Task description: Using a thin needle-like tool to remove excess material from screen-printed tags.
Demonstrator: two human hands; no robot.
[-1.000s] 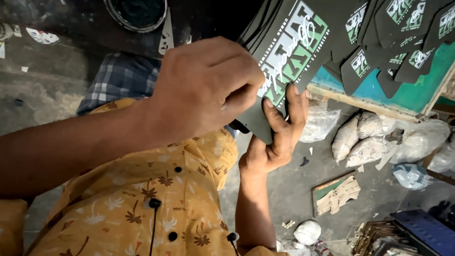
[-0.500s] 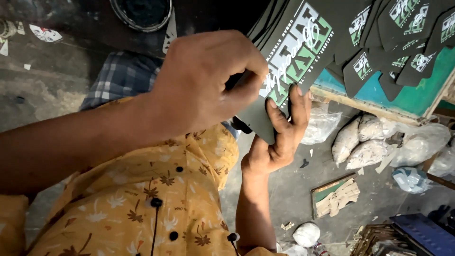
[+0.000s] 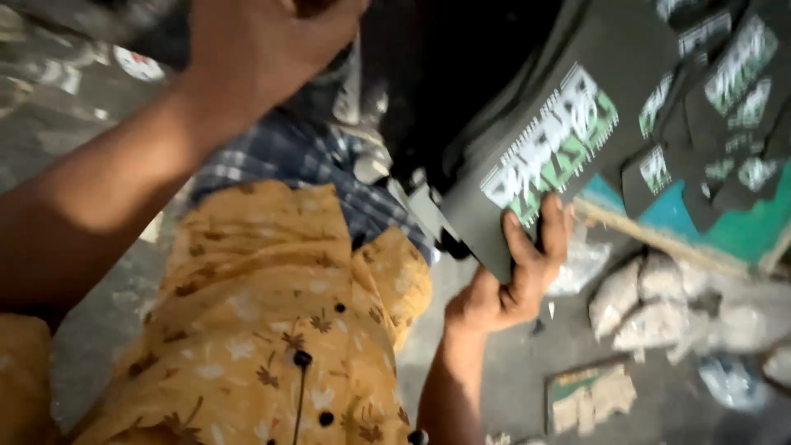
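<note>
Containers: whitish filled sacks point(image 3: 651, 301) lie on the grey floor point(image 3: 511, 387) at lower right; contents not visible. A small plastic bag point(image 3: 577, 264) sits just left of them, contents unclear.

The dark printed sheets point(image 3: 535, 156), a stack of flat dark pieces with green and white print, sit right of centre. Long axis runs diagonally, from lower left near the thumb up to the upper right. Printed face is toward the camera.

Right hand point(image 3: 515, 276), centre right, grips the stack's lower corner: thumb on the printed face, fingers wrapped up the right edge. Left hand point(image 3: 264, 41), upper left of the frame, is curled and partly cut off by the top edge; cannot tell if it holds anything. It is well apart from the stack, up and left.

More dark printed pieces point(image 3: 725, 91) lie overlapped at upper right on a teal surface point(image 3: 741, 235). Orange floral shirt point(image 3: 272, 330) fills lower left. A flattened cardboard piece point(image 3: 589, 400) lies on the floor, bottom right.
</note>
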